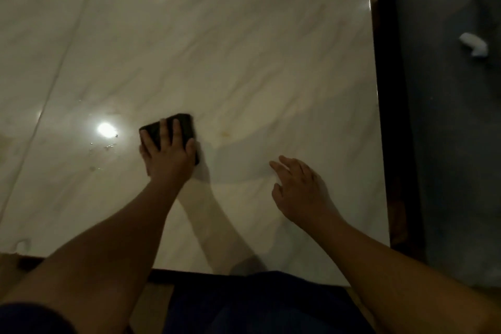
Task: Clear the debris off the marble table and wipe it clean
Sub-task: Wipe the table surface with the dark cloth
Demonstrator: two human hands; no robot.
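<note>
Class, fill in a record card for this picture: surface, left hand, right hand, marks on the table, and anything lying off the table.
surface: glossy marble table
left hand: presses flat on dark cloth
right hand: fingers relaxed, holds nothing
marks: droplets left of cloth; yellowish spot right of it
off table: white object on dark floor

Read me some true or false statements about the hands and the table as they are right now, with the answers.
1. The left hand presses a dark pad against the marble table. True.
2. The right hand holds a spray bottle. False: it holds nothing and its fingers are spread.
3. Small droplets lie on the marble left of the pad. True.
4. A white scrap lies on the table. False: it lies on the dark floor beyond the table's right edge.
</note>
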